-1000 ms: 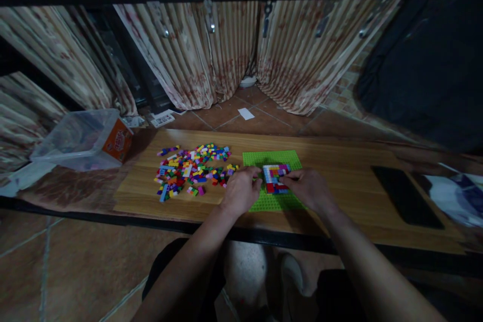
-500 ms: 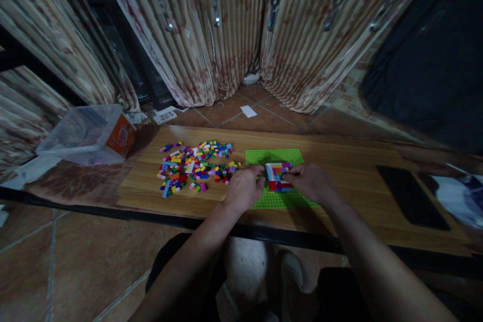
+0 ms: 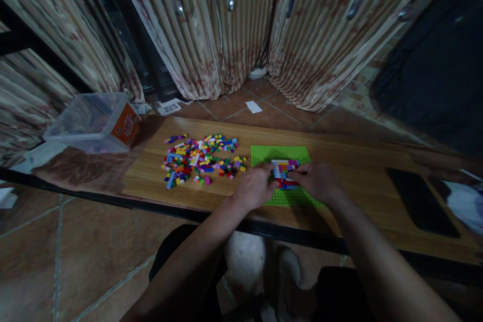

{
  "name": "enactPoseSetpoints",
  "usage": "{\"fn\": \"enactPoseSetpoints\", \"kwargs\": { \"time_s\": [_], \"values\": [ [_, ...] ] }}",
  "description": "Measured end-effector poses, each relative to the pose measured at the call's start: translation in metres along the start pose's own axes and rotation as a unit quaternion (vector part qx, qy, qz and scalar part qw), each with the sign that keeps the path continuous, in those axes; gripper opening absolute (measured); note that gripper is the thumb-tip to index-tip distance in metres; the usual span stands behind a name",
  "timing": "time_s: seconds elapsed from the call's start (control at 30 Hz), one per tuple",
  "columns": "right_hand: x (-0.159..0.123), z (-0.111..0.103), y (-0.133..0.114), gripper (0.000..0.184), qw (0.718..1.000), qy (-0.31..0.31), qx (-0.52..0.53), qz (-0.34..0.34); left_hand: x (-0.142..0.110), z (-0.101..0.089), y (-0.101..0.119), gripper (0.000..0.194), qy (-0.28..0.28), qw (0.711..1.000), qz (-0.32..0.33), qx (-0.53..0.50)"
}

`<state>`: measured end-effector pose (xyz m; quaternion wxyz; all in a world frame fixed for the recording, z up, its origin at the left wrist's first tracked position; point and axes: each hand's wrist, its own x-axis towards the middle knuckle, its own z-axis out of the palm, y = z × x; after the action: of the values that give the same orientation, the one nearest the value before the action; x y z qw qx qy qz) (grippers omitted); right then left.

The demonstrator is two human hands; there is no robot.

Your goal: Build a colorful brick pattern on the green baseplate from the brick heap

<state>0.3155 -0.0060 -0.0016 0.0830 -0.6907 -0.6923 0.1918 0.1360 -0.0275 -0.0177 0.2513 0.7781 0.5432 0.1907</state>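
Observation:
A low rectangular structure of toy bricks (image 3: 281, 169), with white, light blue, red, purple and orange bricks, stands on a green studded baseplate (image 3: 279, 151). My left hand (image 3: 255, 187) is closed at the structure's left side, thumb and fingers pressed against its edge; a dark green patch shows between them. From the right, my right hand (image 3: 320, 181) reaches over the structure with its fingertips pinched on its right part. Any small brick under those fingertips is hidden. Left of the baseplate, loose bricks (image 3: 194, 160) of many colours lie spread on the wooden board.
The wooden board (image 3: 350, 191) bears everything, with a dark flat phone-like slab (image 3: 422, 201) on its right. A clear plastic box (image 3: 90, 123) with an orange label stands beyond its left end. Striped curtains (image 3: 211, 35) hang behind, and a white paper (image 3: 253, 106) lies on the tiles.
My left hand has moved right and closed onto the structure's left edge. My right hand stays at its right part. The whole view has shifted slightly.

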Motion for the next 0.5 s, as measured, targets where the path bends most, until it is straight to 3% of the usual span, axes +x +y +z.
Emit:
{"fn": "enactPoseSetpoints", "kwargs": {
  "time_s": [0.3,0.5],
  "values": [
    [-0.0104,0.0104,-0.0046,0.027,0.999,0.049,0.001,0.013,-0.0013,0.0043,-0.0002,0.041,-0.008,1.0,0.01,-0.006],
    [-0.0114,0.0094,-0.0069,0.029,0.999,0.045,-0.012,0.014,-0.0023,0.0044,0.0016,0.044,-0.008,1.0,0.002,-0.016]
  ]
}}
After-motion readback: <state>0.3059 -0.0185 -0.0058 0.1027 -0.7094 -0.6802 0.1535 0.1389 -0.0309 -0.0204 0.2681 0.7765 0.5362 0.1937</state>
